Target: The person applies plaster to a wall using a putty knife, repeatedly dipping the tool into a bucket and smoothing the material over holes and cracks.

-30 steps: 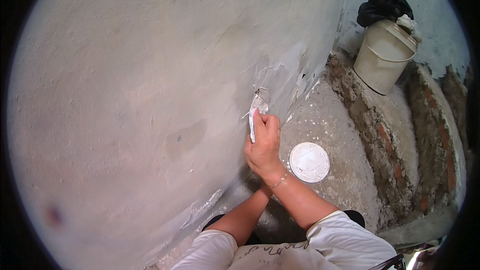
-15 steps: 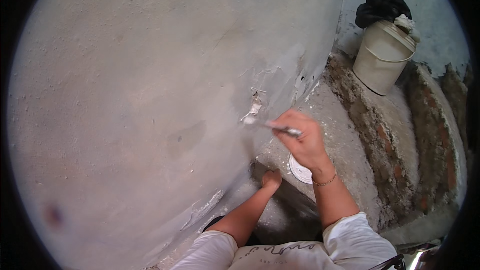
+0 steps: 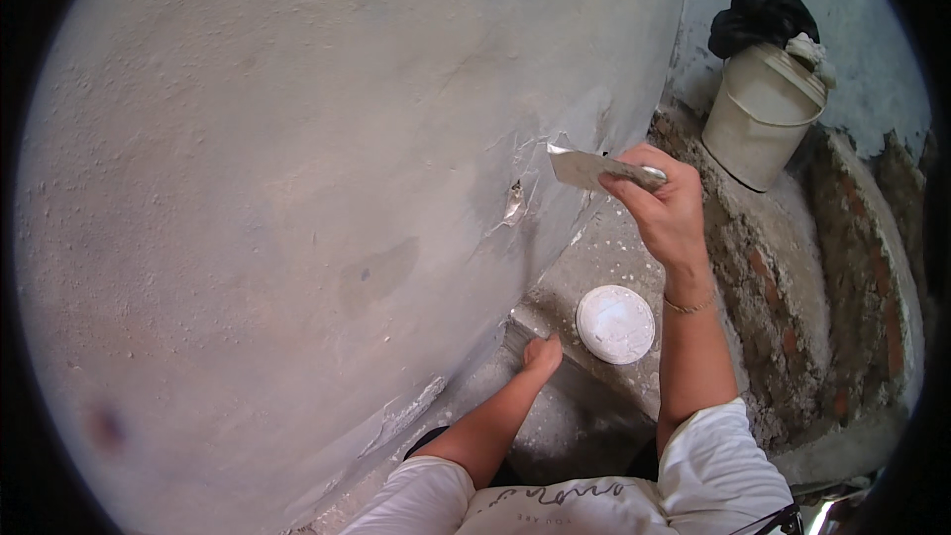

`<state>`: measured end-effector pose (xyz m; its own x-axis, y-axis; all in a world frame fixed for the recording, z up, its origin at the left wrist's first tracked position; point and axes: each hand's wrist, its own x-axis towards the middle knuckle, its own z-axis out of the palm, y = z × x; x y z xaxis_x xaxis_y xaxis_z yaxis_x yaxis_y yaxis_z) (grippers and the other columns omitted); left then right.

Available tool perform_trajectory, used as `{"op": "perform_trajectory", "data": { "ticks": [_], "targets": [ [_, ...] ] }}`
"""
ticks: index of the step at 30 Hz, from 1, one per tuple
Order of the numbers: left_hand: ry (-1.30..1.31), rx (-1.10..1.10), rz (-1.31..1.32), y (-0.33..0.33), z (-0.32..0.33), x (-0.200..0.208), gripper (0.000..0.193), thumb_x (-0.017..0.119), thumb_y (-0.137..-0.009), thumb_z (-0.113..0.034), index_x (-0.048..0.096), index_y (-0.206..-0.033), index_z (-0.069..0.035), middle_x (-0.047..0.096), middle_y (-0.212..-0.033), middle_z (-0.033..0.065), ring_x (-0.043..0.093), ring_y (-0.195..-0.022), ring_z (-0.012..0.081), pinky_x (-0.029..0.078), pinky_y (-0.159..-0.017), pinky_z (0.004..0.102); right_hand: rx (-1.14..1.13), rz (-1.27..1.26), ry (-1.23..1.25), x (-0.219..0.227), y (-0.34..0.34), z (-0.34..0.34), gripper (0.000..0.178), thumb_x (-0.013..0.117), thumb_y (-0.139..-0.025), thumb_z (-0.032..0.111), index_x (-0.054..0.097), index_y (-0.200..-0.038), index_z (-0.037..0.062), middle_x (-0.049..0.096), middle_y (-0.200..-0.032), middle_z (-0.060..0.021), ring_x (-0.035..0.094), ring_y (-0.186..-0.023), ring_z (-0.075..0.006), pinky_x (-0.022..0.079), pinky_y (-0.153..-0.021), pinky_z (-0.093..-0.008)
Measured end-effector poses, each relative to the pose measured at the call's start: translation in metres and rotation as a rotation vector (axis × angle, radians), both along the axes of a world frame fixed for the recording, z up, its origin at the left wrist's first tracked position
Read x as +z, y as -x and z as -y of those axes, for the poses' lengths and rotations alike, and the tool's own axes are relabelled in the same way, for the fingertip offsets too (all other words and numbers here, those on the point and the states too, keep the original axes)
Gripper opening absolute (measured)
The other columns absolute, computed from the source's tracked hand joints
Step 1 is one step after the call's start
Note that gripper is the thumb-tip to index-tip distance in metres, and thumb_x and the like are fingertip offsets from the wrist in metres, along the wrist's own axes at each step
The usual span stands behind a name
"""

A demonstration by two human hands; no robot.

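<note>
My right hand [image 3: 666, 200] is closed round the handle of a putty knife [image 3: 580, 166], its wide blade pointing left toward the wall [image 3: 297, 139]. White filler clings to the blade's end. Just left of and below the knife, the wall has a chipped hole [image 3: 514, 203] with cracked, peeling edges around it. My left hand [image 3: 542, 355] is closed low down at the edge of a concrete step [image 3: 614, 391], near the foot of the wall. A greyish shape lies beside it, and whether the fingers hold anything is hidden. A round white tub of filler [image 3: 614, 325] stands on the step, between my forearms.
Rough steps with exposed brick [image 3: 783, 277] rise along the right. On one of them stands a lidded cream bucket [image 3: 763, 114], with a black plastic bag [image 3: 763, 20] on top. A darker damp patch [image 3: 379, 272] marks the wall.
My right hand has moved up and right with the putty knife, away from the hole, uncovering the tub. The hole looks partly altered. My left hand has hardly moved.
</note>
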<state>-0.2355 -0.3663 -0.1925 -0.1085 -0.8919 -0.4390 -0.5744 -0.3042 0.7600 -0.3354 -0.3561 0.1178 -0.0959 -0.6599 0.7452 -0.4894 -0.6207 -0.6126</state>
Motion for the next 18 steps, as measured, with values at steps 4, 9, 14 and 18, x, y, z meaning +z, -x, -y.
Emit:
{"op": "perform_trajectory", "data": {
  "ticks": [4, 9, 14, 18],
  "targets": [
    [-0.027, -0.032, 0.007, -0.001, 0.001, -0.001, 0.059, 0.044, -0.089, -0.044, 0.062, -0.110, 0.008, 0.058, -0.117, 0.0312, 0.053, -0.115, 0.0443, 0.039, -0.099, 0.0474, -0.062, 0.034, 0.102, -0.015, -0.019, -0.001, 0.016, 0.063, -0.078, -0.003, 0.068, -0.093, -0.0011, 0.063, -0.084, -0.0102, 0.060, -0.077, -0.0185, 0.046, -0.070, -0.0265],
    [0.146, -0.111, 0.081, 0.010, 0.011, -0.054, 0.050, 0.044, -0.090, -0.037, 0.066, -0.102, 0.007, 0.059, -0.109, 0.0331, 0.058, -0.109, 0.0426, 0.043, -0.096, 0.0443, -0.262, -0.343, 0.312, -0.096, -0.079, 0.011, 0.040, 0.064, -0.071, -0.005, 0.064, -0.110, 0.0003, 0.059, -0.098, -0.0164, 0.057, -0.085, -0.0319, 0.048, -0.077, -0.0387],
    [0.417, -0.283, 0.162, 0.025, 0.012, -0.087, 0.042, 0.043, -0.091, -0.031, 0.066, -0.100, 0.002, 0.062, -0.105, 0.0296, 0.061, -0.102, 0.0422, 0.046, -0.091, 0.0474, -0.225, -0.429, -0.027, -0.164, -0.081, -0.018, 0.048, 0.062, -0.067, -0.006, 0.059, -0.114, -0.0015, 0.056, -0.100, -0.0183, 0.056, -0.086, -0.0346, 0.048, -0.077, -0.0410],
    [0.293, -0.307, 0.216, 0.020, 0.014, -0.066, 0.036, 0.042, -0.091, -0.026, 0.066, -0.098, -0.001, 0.065, -0.101, 0.0268, 0.063, -0.098, 0.0419, 0.048, -0.086, 0.0499, -0.293, -0.295, 0.036, -0.119, -0.037, -0.033, 0.039, 0.059, -0.068, -0.008, 0.064, -0.106, -0.0003, 0.057, -0.092, -0.0164, 0.058, -0.081, -0.0316, 0.048, -0.072, -0.0361]
  ]
}}
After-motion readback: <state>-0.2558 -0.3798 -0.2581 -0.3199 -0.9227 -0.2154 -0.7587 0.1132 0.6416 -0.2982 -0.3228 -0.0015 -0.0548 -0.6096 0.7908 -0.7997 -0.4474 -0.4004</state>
